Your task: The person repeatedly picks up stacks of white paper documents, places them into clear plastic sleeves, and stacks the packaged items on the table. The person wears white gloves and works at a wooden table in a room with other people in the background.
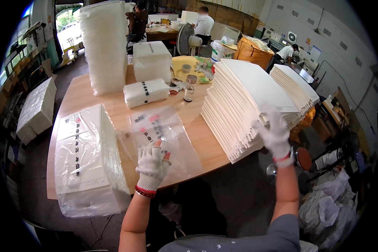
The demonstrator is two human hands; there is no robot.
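Head view, looking down over the wooden table (197, 134): the left hand (152, 161), in a white knit glove, sits at about six o'clock, its fingers pinched narrow on the near edge of a clear plastic bag (157, 126) with red and black print. The bag lies flat on the tabletop and runs away from that hand toward twelve o'clock, its long axis pointing from the person out across the table. So the bag is straight ahead of the left fingers and touching them.

The right hand (276, 136), gloved the same, is over at three o'clock, on the near corner of a slanting stack of white sheets (243, 101). Its fingers look curled onto the top sheets, though from here I cannot tell whether they actually grip one or only rest there. This hand is well apart from the bag; the left is clearly the nearer one.

At nine o'clock lies a bagged bundle of sheets (86, 159), just beside the open bag. Further back stand a tall stack of clear bags (105, 46) and a second white pile (294, 82) behind the first.
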